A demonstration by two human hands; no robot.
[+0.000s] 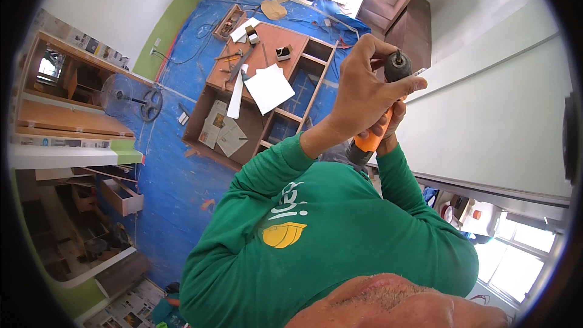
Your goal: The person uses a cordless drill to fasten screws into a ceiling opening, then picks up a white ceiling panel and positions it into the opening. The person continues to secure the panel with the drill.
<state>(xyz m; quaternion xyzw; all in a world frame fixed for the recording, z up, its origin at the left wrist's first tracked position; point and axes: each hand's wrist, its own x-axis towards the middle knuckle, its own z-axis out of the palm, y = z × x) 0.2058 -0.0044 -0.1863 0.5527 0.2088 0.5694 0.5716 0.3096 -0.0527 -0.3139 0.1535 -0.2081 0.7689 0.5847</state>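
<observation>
Left hand (pixel 358 88) has thumb and index finger around the black chuck (pixel 399 68) of an orange drill (pixel 371 141). Right hand (pixel 396 123) grips the drill body just below the left hand, partly hidden. Drill is between both hands, chuck end up. Well left of left hand: white sheet (pixel 269 88) on wooden cabinet (pixel 284 37), blue floor cover (pixel 176 188) beneath.
</observation>
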